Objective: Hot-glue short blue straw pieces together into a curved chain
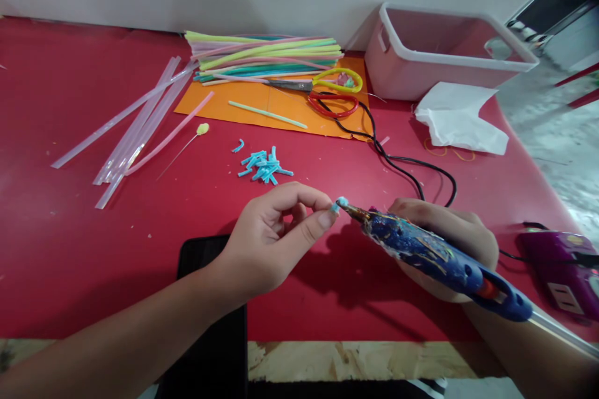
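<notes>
Between thumb and forefinger, my left hand point(285, 230) pinches a small blue pipe-cleaner piece point(336, 206). My right hand point(449, 243) is wrapped round a blue hot glue gun point(435, 262), smeared with dried glue. The gun points left, and its metal nozzle meets the tip of the blue piece. A clear glue stick point(561, 331) sticks out of the gun's rear. Beyond my left hand lies a small heap of cut blue pipe-cleaner pieces point(266, 166), with one bent piece point(238, 146) apart from it.
Glue sticks point(140, 118) lie left; pipe cleaners point(266, 53) and scissors point(334, 96) rest on orange card point(281, 115). A pink bin point(449, 68), white paper point(461, 118), black cord point(397, 162) and purple power strip point(559, 271) are right. A black phone-like slab point(210, 336) overhangs the front edge.
</notes>
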Available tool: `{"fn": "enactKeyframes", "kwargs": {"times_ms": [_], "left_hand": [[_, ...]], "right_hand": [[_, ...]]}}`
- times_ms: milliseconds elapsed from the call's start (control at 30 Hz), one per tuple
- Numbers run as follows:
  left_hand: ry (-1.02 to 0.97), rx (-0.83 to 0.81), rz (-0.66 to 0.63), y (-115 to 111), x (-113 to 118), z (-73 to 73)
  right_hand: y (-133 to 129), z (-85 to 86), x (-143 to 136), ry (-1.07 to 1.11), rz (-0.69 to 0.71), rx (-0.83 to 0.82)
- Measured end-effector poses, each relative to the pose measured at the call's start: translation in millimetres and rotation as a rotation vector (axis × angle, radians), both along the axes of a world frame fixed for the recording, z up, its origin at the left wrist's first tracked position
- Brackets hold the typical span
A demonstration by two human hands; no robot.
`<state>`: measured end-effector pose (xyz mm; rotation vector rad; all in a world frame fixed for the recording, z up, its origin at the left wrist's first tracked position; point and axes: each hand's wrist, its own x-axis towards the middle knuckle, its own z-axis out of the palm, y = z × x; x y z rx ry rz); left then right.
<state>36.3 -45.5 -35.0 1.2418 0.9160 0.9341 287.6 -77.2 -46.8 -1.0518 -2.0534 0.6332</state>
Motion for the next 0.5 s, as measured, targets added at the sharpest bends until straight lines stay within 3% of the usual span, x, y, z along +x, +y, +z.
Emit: {"fn": "enactKeyframes", "kwargs": {"times_ms": [500], "left_hand": [[-0.005,0.000,0.006,-0.6,-0.4,-0.1]], "right_hand": [[3.6,0.1,3.8,0.008,0.056,0.007]]}}
